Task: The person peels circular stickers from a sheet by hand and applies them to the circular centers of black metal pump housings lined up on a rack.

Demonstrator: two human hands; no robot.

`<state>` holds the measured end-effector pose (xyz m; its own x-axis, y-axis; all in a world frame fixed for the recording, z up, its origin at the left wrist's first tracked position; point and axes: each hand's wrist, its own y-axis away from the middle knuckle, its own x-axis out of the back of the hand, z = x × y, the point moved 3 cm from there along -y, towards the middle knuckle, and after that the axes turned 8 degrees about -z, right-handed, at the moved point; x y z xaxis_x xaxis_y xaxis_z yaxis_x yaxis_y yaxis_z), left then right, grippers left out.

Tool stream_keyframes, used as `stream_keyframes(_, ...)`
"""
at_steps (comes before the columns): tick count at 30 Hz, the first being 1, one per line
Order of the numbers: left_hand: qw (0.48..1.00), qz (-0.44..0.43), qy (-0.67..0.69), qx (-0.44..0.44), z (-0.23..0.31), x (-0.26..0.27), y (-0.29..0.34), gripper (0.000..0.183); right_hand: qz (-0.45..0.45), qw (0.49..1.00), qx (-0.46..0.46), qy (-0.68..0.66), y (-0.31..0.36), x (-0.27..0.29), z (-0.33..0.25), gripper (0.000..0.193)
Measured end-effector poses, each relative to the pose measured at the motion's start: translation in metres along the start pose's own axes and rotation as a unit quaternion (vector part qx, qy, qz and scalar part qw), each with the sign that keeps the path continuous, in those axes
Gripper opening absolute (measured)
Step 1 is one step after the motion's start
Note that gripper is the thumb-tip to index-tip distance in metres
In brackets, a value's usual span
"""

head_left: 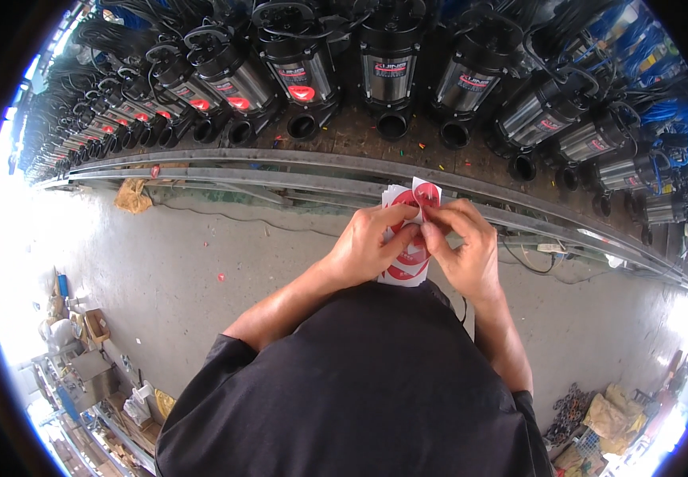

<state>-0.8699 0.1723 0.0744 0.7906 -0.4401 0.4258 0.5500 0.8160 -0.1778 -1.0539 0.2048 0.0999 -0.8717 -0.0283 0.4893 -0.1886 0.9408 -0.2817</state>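
nearest the lens: dark t-shirt (360, 397) fills the lower frame, both bare forearms rising from it toward mid-frame. left hand (368, 245) is wrapped around a sheet of red-and-white stickers (407, 262), palm behind it, thumb pressed across the face; grip is firm. right hand (467, 246) meets it from the other side, thumb and forefinger pinched together at the sheet's upper edge, where one sticker (426, 193) stands up above the fingertips, partly lifted; whether it is fully free of the backing cannot be told. the sheet sits between and just under the fingertips of both hands, held in the air close to the chest, touching nothing else. several red ovals show on the sheet below the thumbs, so by judgement plenty of stickers remain to peel. beyond the fingers: grey concrete floor (201, 262), a crumpled tan rag (131, 195) well to the left, a metal rail (280, 171) running across. past the rail, a long row of submersible pumps (387, 71) with steel bodies and black tops, outlets facing the hands. pumps to the left of the fingers carry a red sticker (302, 92) low on the body; those straight ahead and to the right show none there. judgement: left part of the row labelled, the rest pending.
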Motion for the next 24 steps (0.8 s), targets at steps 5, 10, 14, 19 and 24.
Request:
stream_keyframes(5, 1.0, -0.008, -0.01, -0.006, 0.0015, -0.0023, -0.0013, 0.026, 0.025, 0.999, -0.029, 0.005, 0.0008, 0.0004, 0.0024, 0.011)
stream_keyframes(10, 1.0, -0.003, -0.007, -0.007, 0.0009, -0.004, -0.0014, 0.026, 0.026, 0.999, -0.041, 0.003, -0.001, 0.0018, -0.0009, 0.009)
stream_keyframes(14, 1.0, -0.01, -0.013, -0.006, 0.0023, -0.0038, -0.0033, 0.026, 0.03, 0.999, -0.043, -0.014, -0.0021, 0.0016, -0.0024, 0.008)
stream_keyframes(19, 1.0, -0.012, -0.013, -0.005, 0.0036, -0.0036, -0.0042, 0.026, 0.02, 0.998, -0.06, -0.016, -0.0023, 0.0028, 0.0038, 0.009)
stream_keyframes(24, 1.0, -0.005, -0.02, -0.01, 0.001, -0.0043, -0.005, 0.026, 0.047, 0.998, -0.041, -0.007, -0.0039, 0.0007, -0.0001, 0.01)
